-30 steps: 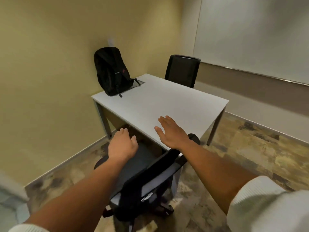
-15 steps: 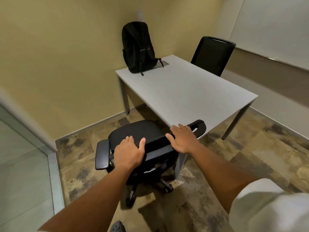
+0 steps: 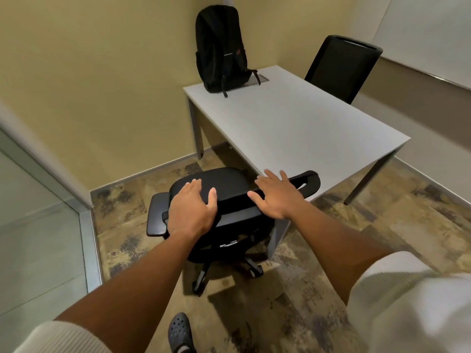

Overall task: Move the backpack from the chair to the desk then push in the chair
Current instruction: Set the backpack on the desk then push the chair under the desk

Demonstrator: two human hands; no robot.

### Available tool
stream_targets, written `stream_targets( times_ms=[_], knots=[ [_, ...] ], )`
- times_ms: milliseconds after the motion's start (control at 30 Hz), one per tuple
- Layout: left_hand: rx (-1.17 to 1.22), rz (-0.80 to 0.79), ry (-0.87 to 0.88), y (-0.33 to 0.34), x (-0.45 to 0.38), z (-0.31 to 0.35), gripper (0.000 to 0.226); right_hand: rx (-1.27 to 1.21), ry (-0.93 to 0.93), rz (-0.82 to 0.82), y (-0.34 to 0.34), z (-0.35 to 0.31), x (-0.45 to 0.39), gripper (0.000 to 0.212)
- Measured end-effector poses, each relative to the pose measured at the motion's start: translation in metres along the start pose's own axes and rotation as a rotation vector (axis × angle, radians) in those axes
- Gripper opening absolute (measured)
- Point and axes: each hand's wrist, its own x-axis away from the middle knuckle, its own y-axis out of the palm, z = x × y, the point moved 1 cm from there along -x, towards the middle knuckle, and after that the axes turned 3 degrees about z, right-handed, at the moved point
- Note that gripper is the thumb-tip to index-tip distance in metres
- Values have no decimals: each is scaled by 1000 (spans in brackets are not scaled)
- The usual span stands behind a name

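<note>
The black backpack (image 3: 220,49) stands upright on the far left corner of the grey desk (image 3: 293,128), leaning on the yellow wall. A black office chair (image 3: 234,202) sits at the desk's near edge, its seat partly under the top and its right armrest against the edge. Both arms reach out over its backrest. My left hand (image 3: 191,210) lies over the left end of the backrest top, fingers spread. My right hand (image 3: 275,197) hovers at the right end, fingers apart. Neither hand curls around the backrest.
A second black chair (image 3: 339,67) stands at the desk's far side. A glass partition (image 3: 38,225) with a metal frame runs along the left. My dark shoe (image 3: 179,329) shows on the patterned floor behind the chair's wheeled base.
My hands came down from above the desk edge onto the chair's backrest. Since half a second ago their fingers have spread and loosened. The view now shows more floor.
</note>
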Motion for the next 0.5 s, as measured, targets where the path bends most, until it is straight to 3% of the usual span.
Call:
stream_targets(
  times_ms=[267,500],
  knots=[
    [-97,12,73,-9,-29,-30,65,8,-75,27,2,-24,-23,88],
    [-152,-13,143,-15,-66,-51,66,-150,69,73,2,-44,-38,89]
  ],
)
